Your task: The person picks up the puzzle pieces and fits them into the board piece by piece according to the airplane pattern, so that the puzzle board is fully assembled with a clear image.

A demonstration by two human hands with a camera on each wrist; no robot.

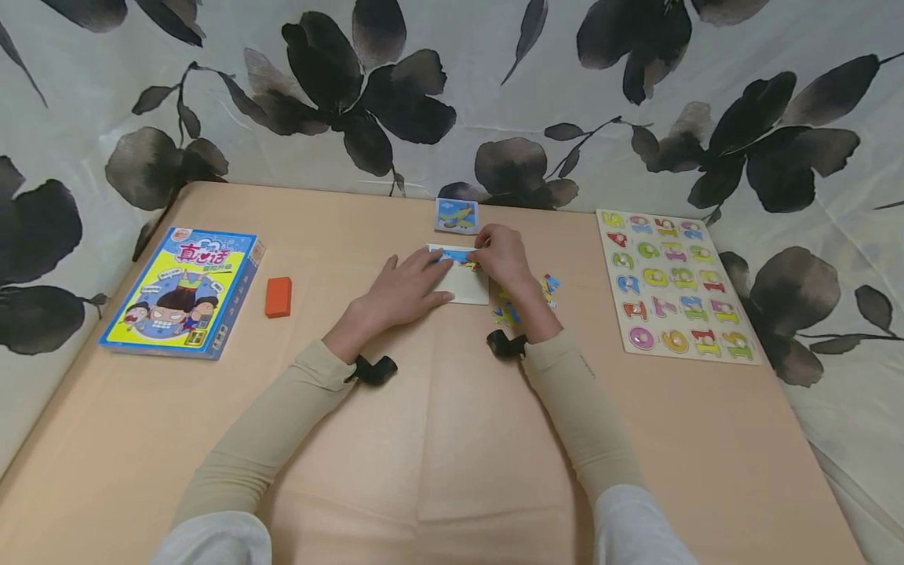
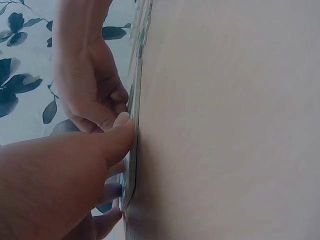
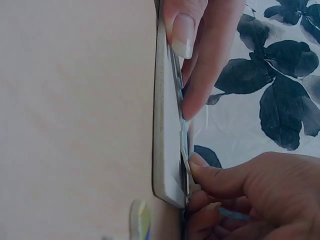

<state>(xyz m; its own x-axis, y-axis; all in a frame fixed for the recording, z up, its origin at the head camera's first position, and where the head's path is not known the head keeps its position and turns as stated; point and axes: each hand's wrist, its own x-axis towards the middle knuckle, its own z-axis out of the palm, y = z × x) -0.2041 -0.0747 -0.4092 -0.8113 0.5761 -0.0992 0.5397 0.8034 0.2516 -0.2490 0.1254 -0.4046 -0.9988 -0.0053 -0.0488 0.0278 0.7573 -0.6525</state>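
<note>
A white puzzle board lies flat in front of me, with joined blue puzzle pieces along its far side. My left hand rests on the board's left part, fingers stretched over the pieces and thumb at the near edge. At the far right corner my right hand pinches a thin puzzle piece between thumb and fingers, against the joined ones. Its picture is hidden by the fingers. Loose puzzle pieces lie right of the board, partly behind the right wrist. Behind it stands a small picture box showing a yellow plane.
To the left are a blue and yellow game box and an orange-red block. A sheet of colourful shapes lies at the right. Flowered cloth hangs behind the table.
</note>
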